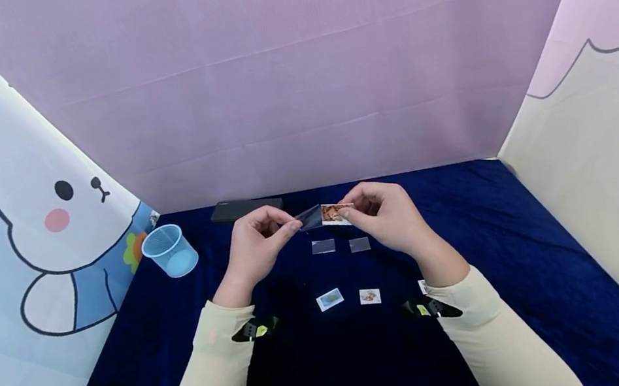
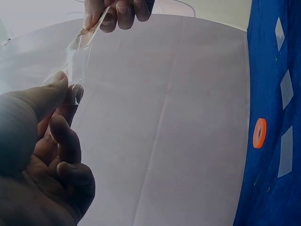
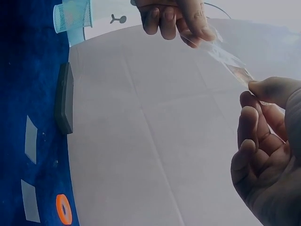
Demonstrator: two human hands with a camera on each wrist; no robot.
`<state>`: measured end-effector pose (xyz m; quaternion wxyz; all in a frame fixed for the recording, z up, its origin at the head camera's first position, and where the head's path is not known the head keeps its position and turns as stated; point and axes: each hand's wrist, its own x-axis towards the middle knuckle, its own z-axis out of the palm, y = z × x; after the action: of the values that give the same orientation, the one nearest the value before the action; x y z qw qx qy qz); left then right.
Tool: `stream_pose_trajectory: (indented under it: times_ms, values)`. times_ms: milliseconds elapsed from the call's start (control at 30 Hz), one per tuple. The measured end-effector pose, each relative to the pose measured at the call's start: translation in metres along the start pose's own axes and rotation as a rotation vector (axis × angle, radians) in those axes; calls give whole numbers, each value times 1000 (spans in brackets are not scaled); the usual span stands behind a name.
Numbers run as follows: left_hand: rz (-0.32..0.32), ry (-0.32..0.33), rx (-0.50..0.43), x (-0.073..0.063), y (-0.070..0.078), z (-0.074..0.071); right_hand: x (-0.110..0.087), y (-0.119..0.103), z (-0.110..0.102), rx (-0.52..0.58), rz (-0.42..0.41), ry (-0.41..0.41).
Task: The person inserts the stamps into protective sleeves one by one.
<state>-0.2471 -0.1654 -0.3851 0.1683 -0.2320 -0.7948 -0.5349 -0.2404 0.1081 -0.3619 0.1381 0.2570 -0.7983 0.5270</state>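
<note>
Above the dark blue cloth, both hands hold a clear plastic sleeve (image 1: 310,218) and a small picture card (image 1: 331,213) between them. My left hand (image 1: 257,240) pinches the sleeve's left end between thumb and forefinger. At the other end, my right hand (image 1: 386,215) pinches the card's right edge, thumb on top. The card shows a brownish picture with a white border. Its left side meets the sleeve, and in the right wrist view the card (image 3: 240,73) appears partly within the clear plastic. The right thumb hides part of the picture.
Two clear sleeves (image 1: 323,246) lie beyond the cards. Nearer lie a bluish card (image 1: 330,299), another picture card (image 1: 369,296) and one partly hidden by the right sleeve cuff. A blue mesh basket (image 1: 172,252), dark flat case (image 1: 240,209) and orange ring (image 2: 259,133) are also there.
</note>
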Motion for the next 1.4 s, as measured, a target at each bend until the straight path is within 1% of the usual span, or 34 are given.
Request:
stream_pose_trajectory:
  times_ms: [33,333,600,700,933,1033,1200,1400]
  values:
    - [-2,1,4,0,0,0,0,4,0,3,-4,0]
    - [-10,8,12,0,1,1,0,1,-2,-11,-4,-19]
    - [-15,0,19,0,1,2,0,2,-1,-17,-8,-23]
    - [-14,-12,17,-1,1,1,0,2,-1,-22,-15,-21]
    - [16,-60,37,0,-2,2,0,4,0,-31,-30,2]
    - [22,-67,46,0,-2,3,0,4,0,-19,-26,2]
    - [11,-63,31,-1,-2,4,0,4,0,6,-11,-12]
    - [-6,-84,2,-1,1,5,0,5,0,13,-1,-23]
